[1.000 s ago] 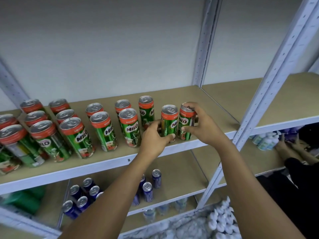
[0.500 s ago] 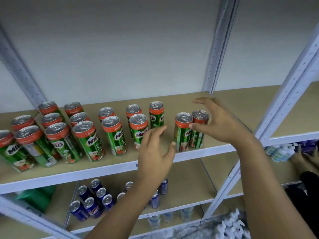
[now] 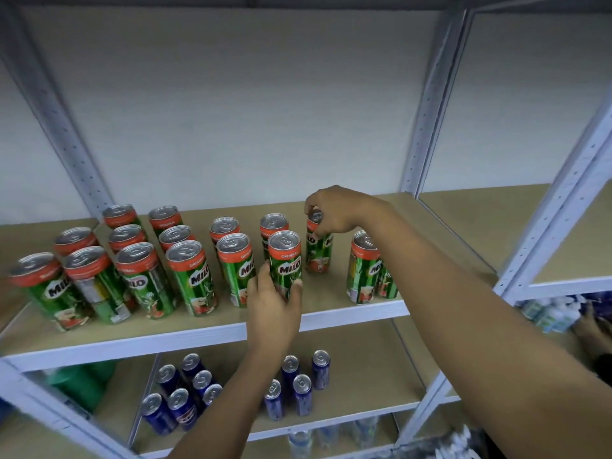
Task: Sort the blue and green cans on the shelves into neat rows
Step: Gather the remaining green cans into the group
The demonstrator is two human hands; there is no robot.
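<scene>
Head view: left hand (image 3: 275,306) wraps a front-row green can (image 3: 285,263) at 6 o'clock on the upper shelf (image 3: 212,329); right hand (image 3: 334,212) pinches a back can (image 3: 318,246) at 1 o'clock. Best slide both upright, closing gaps evenly.

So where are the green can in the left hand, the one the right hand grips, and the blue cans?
Green can in left hand (image 3: 285,260): head view, label.
Green can under right hand (image 3: 318,256): head view, body.
Blue cans (image 3: 302,394): head view, one can's side.

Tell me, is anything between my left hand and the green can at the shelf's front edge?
Nothing visible: the left hand already grips the green can low on its body. The right hand pinches the can behind it.
</scene>
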